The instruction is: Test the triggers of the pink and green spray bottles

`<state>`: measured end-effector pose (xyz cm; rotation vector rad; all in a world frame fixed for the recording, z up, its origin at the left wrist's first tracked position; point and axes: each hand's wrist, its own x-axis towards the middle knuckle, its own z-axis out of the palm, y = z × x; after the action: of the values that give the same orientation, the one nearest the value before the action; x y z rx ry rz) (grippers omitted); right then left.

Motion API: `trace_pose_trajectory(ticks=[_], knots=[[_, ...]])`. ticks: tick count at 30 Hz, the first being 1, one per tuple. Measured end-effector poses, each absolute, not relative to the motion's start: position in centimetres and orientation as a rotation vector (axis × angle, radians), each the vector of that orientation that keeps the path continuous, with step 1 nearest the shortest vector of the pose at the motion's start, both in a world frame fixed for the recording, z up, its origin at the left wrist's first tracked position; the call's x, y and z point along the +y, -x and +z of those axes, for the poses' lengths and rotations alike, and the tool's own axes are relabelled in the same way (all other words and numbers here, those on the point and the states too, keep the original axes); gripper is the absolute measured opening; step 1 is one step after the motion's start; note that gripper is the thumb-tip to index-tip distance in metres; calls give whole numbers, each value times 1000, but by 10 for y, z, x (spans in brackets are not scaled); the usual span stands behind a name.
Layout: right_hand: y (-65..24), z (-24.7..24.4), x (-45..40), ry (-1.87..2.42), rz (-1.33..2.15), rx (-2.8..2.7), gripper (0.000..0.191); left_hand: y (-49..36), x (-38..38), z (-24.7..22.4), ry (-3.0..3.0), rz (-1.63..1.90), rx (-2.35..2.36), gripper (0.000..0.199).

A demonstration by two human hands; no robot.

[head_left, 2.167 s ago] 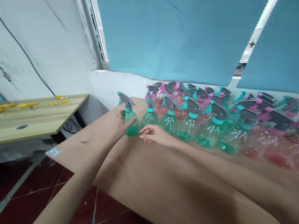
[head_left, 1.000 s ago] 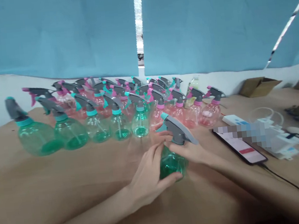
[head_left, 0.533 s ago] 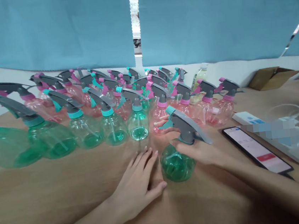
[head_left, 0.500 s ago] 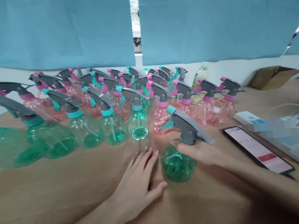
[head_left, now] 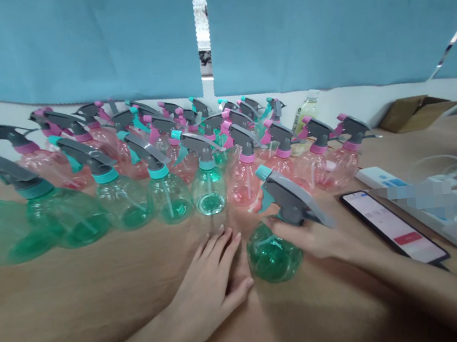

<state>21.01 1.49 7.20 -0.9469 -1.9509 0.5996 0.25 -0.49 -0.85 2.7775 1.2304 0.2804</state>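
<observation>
My right hand (head_left: 300, 234) is wrapped round the neck of a green spray bottle (head_left: 273, 253) with a grey and teal trigger head, its nozzle pointing up and left. The bottle is near the table's middle and leans slightly. Just left of it, my left hand (head_left: 211, 281) lies flat on the table with fingers spread, holding nothing. Behind the hands stands a front row of green bottles with teal collars, among them a clear green one (head_left: 210, 194). Pink bottles, one of them (head_left: 244, 183) behind the held bottle, continue that row to the right.
More spray bottles crowd the back of the wooden table (head_left: 124, 307). At the right lie a phone (head_left: 393, 227), a white box-like item (head_left: 380, 178) and clear plastic pieces with tubing. An open cardboard box (head_left: 414, 113) and a yellowish bottle (head_left: 306, 114) stand farther back.
The fingers of my right hand have curled in closer under the trigger head, and the held bottle has shifted slightly down and right. The view has turned a little. My left hand has stayed in place.
</observation>
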Motion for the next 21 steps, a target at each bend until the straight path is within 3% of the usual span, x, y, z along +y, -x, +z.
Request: trace_pose_trajectory(ticks=[5,10,21], knots=[[-212,65,16,828,706,-1862,15,-3,-5,-7,-2786,261,1230,64],[-212,69,16,843,808,-1867,43,-3,-5,-8,-2784,261,1218,64],[-213,62,16,902,781,-1884,48,-3,-5,-7,-2796,269,1227,63]])
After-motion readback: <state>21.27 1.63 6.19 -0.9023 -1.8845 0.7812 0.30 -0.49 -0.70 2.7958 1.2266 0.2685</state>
